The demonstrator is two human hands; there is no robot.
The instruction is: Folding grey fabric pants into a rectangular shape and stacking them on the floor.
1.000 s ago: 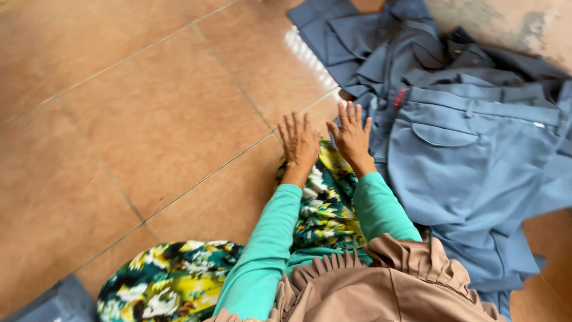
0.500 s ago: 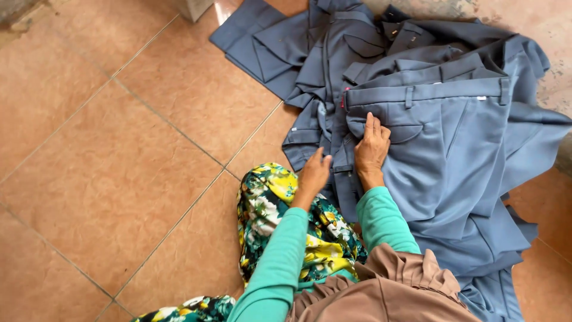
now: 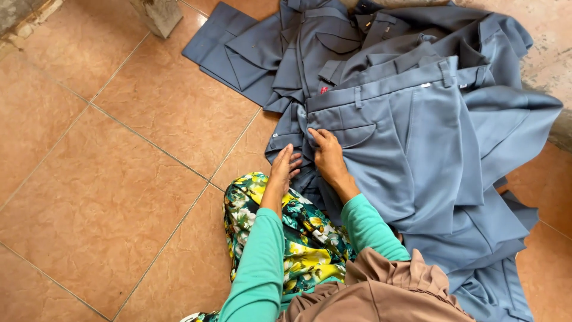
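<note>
- Head view looked down on a person seated on a tiled floor (image 3: 119,197), with a pile of grey-blue clothes (image 3: 381,53) spread to the front and right.
- Topmost item: a pair of trousers (image 3: 417,143), waistband toward the far side, belt loops and a back pocket visible, legs running toward the person's right.
- Progress, as judged: trousers lay opened out and mostly flat, but no fold was made in them yet. Cloth at the near left edge was bunched and creased.
- Other garments under and behind the trousers were rumpled and overlapping; none looked stacked or sorted. Bulk of the work appeared to remain.
- Right hand (image 3: 328,158): palm down on the trousers just below the pocket, wrist straight, forearm in a green sleeve reaching forward. Fingers lay close together, tips pressed into the bunched cloth at the trousers' left edge; whether they pinched a crease or only pressed it could not be told.
- Left hand (image 3: 283,170): just beside the right, at the pile's near left edge above the knee. Fingers spread and slightly lifted, holding nothing; whether the tips touched the cloth could not be told.
- Person's lap carried a floral-print garment (image 3: 280,226), with a tan pleated cloth (image 3: 381,292) nearest the camera.
- Pale block (image 3: 158,15) stood on the floor at top left, well apart from the hands.
</note>
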